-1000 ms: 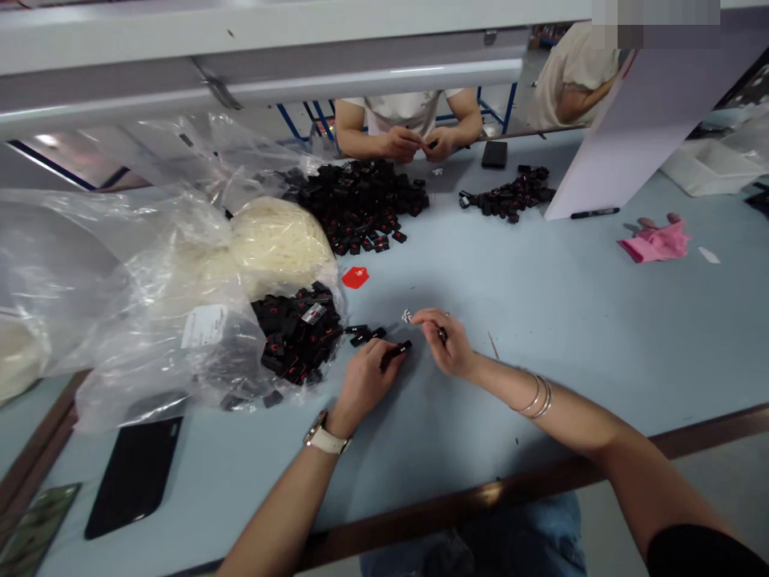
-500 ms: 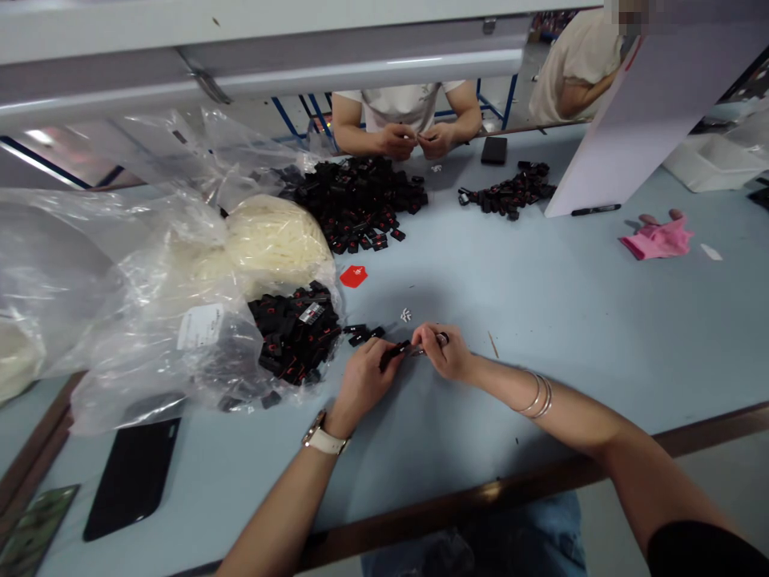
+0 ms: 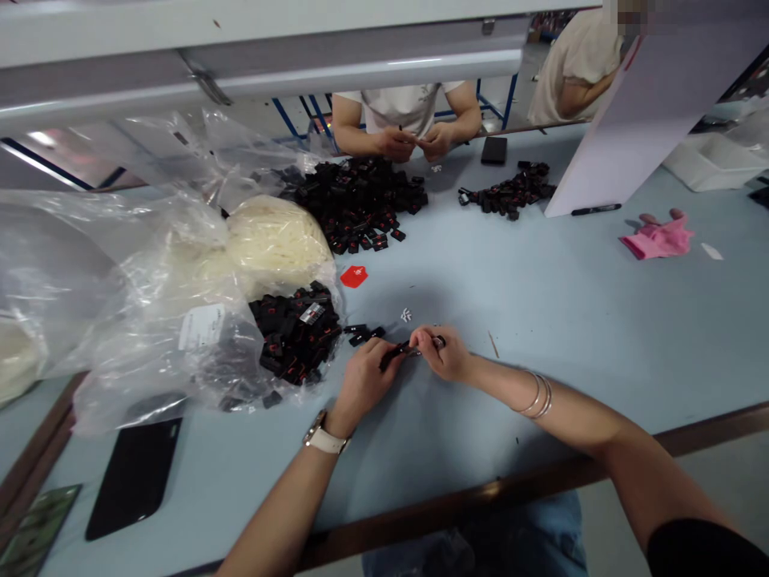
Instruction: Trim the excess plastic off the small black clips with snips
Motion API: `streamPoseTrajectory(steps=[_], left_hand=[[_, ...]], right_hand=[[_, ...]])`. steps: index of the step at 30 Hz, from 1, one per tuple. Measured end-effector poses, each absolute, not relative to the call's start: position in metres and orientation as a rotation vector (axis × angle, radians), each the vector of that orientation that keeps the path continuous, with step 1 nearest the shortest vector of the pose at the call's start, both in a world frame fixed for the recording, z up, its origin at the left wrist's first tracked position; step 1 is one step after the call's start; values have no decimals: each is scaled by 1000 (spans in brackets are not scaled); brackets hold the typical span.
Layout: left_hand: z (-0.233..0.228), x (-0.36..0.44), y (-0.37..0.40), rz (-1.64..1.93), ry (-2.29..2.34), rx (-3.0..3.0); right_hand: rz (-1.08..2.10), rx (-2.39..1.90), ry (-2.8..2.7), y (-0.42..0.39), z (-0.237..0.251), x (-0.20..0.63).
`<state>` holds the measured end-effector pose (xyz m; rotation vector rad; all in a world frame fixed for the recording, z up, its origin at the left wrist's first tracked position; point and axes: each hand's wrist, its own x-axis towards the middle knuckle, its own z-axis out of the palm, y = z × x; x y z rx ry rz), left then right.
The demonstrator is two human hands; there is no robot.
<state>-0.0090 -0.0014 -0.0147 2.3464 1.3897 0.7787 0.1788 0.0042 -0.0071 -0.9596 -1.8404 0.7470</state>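
**Both hands meet over a small black part**

At the far left of the pale blue desk [image 3: 541,320] a black phone [image 3: 133,474] lies flat near the front edge. Above it slumps a clear plastic bag [image 3: 150,320] with a white label; a heap of black parts [image 3: 294,328] marked with red shows through its right end. A cream bundle [image 3: 276,240] sits just behind that heap. A few loose black pieces [image 3: 364,332] lie on the desk just right of the bag, with a red tag [image 3: 354,276] farther back.

The left hand [image 3: 364,381], a watch on its wrist, is curled with thumb and fingertips pinched on a small black part [image 3: 395,353], which sticks out from its fingertips toward the right. The right hand [image 3: 448,357], bangles on its forearm, is closed at the fingertips and touches the part's right end; whatever it grips there is too small to make out.

At the far edge another person's hands [image 3: 417,143] work behind a large black pile [image 3: 360,200]. A smaller pile [image 3: 508,192] lies to the right, then a pen [image 3: 594,211] and a pink cloth [image 3: 658,239].
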Motion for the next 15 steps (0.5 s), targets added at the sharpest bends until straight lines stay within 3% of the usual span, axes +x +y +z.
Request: streamPoseTrajectory(steps=[15], left_hand=[[-13,-9,0,774,1352,2421]], right_hand=[[750,-1121,-1966,3,-5,174]])
